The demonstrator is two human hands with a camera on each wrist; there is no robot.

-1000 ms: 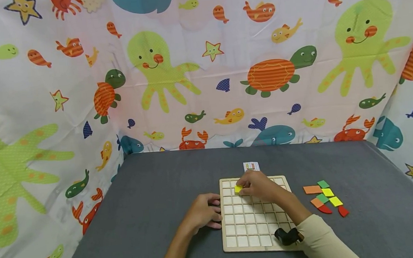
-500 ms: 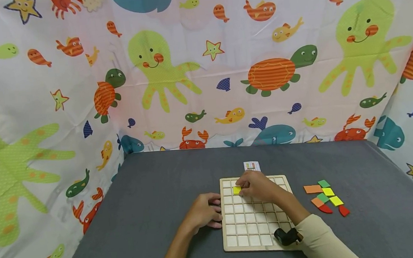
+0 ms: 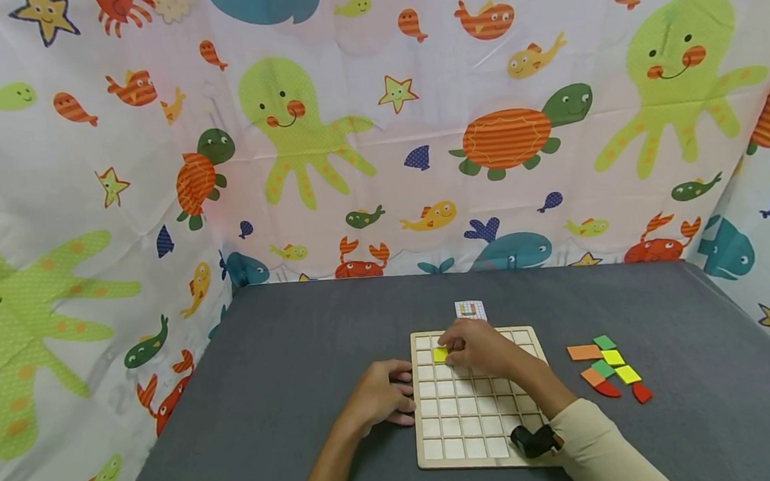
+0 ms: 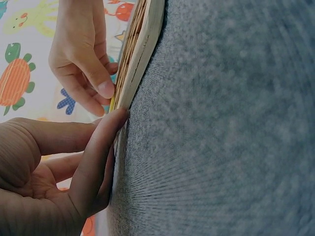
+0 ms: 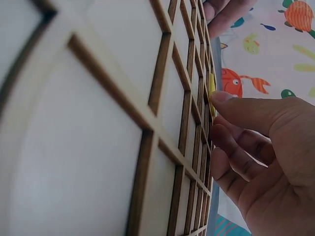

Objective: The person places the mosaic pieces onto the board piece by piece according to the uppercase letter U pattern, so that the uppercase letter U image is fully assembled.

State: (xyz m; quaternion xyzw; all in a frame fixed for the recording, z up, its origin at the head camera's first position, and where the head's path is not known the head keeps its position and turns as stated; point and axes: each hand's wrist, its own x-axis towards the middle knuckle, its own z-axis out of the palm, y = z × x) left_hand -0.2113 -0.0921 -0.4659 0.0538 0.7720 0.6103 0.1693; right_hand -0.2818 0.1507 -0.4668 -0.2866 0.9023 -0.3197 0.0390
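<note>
A light wooden grid board (image 3: 453, 465) with square cells lies flat on the grey table. My right hand (image 3: 480, 347) is over its far part, with thumb and fingers at a yellow square tile (image 3: 440, 355) in an upper-left cell. In the right wrist view the thumb (image 5: 241, 110) is on the edge of the yellow tile (image 5: 212, 88), and the other fingers are bent. My left hand (image 3: 379, 395) rests at the board's left side. The left wrist view has its fingers (image 4: 98, 152) touching the board's edge (image 4: 142, 54).
Right of the board lie loose flat tiles: orange (image 3: 583, 352), green (image 3: 604, 343), yellow (image 3: 627, 374) and red (image 3: 642, 392). A small card (image 3: 470, 310) with a coloured grid pattern lies behind the board. A patterned sea-animal cloth (image 3: 378, 157) hangs behind the table.
The yellow tile has shifted slightly left and now sits squarer with the grid lines, my right fingers moving with it. My left hand has stayed at the board's edge.
</note>
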